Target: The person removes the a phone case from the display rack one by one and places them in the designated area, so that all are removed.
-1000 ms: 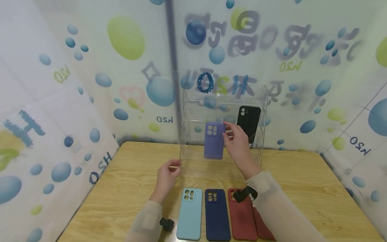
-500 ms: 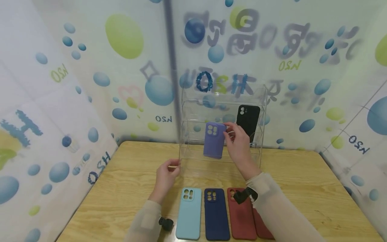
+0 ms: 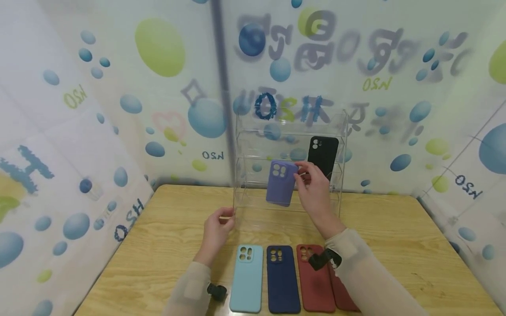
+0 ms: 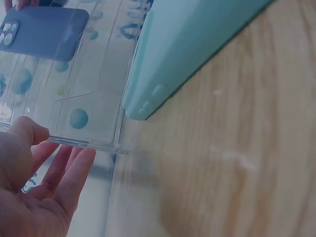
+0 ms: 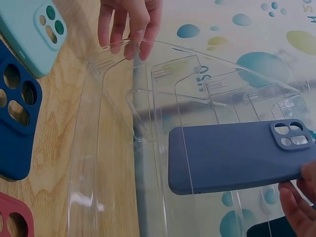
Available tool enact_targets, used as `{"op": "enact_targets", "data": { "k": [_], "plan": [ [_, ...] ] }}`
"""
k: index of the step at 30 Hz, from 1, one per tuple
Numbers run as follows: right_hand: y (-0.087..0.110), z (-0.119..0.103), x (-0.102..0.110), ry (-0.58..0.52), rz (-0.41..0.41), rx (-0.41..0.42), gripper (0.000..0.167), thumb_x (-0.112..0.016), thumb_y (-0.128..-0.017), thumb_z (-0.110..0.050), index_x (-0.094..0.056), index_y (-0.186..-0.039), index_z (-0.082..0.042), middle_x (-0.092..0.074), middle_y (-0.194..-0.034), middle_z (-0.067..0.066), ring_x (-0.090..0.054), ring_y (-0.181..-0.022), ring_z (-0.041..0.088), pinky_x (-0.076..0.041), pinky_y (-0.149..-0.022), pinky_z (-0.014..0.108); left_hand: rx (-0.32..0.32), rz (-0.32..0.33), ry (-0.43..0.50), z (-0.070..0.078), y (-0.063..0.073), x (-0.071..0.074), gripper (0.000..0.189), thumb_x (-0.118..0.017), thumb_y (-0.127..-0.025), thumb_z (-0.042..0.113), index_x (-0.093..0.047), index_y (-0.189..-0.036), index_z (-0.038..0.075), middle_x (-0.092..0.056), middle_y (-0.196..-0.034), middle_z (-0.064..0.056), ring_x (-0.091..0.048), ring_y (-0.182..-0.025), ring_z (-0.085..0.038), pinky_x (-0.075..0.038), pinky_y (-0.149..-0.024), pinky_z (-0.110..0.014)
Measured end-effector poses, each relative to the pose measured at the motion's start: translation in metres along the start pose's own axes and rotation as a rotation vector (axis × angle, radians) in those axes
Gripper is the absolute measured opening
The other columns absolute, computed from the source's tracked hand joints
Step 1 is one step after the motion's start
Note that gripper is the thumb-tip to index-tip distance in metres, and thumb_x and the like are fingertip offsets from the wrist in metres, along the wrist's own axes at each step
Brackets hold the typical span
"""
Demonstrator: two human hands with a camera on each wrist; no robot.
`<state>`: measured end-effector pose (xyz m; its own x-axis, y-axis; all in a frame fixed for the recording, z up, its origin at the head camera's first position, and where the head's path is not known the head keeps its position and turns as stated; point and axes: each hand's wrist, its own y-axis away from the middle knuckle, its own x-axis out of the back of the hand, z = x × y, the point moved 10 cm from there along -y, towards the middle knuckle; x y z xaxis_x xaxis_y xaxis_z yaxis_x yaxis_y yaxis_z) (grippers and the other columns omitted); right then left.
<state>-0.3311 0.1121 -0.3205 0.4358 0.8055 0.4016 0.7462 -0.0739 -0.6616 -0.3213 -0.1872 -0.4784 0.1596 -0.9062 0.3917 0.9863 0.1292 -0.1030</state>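
Observation:
In the head view, my right hand (image 3: 314, 188) pinches a purple phone case (image 3: 280, 184) by its upper right corner. The case tilts slightly, camera cutouts facing me, and its lower end is behind a front lip of the clear acrylic display rack (image 3: 236, 175). In the right wrist view the phone case (image 5: 227, 158) looks bluish through the clear plastic. My left hand (image 3: 216, 232) grips the rack's left side edge low down; the left wrist view has thumb and fingers on either side of that clear panel (image 4: 101, 116). A black phone case (image 3: 325, 153) stands in the rack's right part, partly behind my right hand.
On the wooden table (image 3: 178, 206) before the rack lie a light blue phone case (image 3: 247, 285), a navy one (image 3: 283, 285) and a red one (image 3: 318, 289). A second red case (image 3: 345, 296) is partly under my right sleeve. A patterned curtain (image 3: 170, 114) hangs behind.
The purple phone case has tilted a little, its top shifting right with my right hand. My left hand keeps its place on the rack. The head view has shifted slightly.

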Motion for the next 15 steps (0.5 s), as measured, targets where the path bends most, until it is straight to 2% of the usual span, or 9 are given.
{"op": "enact_targets", "data": {
  "k": [3,8,15],
  "plan": [
    [0.000,0.002,0.006,-0.009,0.015,-0.004,0.028,-0.070,-0.098,-0.007,-0.067,-0.125,-0.011,-0.068,-0.099,0.009,-0.070,-0.082,0.020,-0.059,-0.072,0.024,0.007,-0.007,-0.003,0.000,0.000,0.000,0.020,-0.067,-0.098,0.010,-0.071,-0.117,0.006,-0.071,-0.116,-0.011,-0.067,-0.097,-0.024,-0.058,-0.072,-0.023],
    [-0.002,0.002,0.019,-0.052,0.053,0.014,0.028,-0.070,-0.097,-0.006,-0.066,-0.125,-0.007,-0.068,-0.100,0.013,-0.071,-0.083,0.023,-0.051,-0.071,0.008,0.005,-0.014,-0.010,0.001,0.000,-0.001,0.020,-0.067,-0.098,0.010,-0.071,-0.117,0.005,-0.071,-0.116,-0.013,-0.067,-0.097,-0.024,-0.058,-0.073,-0.024],
    [-0.004,0.000,0.032,-0.053,0.042,-0.026,0.029,-0.069,-0.098,-0.007,-0.064,-0.127,-0.006,-0.068,-0.102,0.013,-0.073,-0.088,0.026,-0.048,-0.073,0.004,0.010,-0.012,-0.016,0.000,-0.001,0.000,0.019,-0.068,-0.097,0.010,-0.071,-0.116,0.007,-0.071,-0.116,-0.012,-0.068,-0.098,-0.026,-0.060,-0.074,-0.026]
  ]
}}
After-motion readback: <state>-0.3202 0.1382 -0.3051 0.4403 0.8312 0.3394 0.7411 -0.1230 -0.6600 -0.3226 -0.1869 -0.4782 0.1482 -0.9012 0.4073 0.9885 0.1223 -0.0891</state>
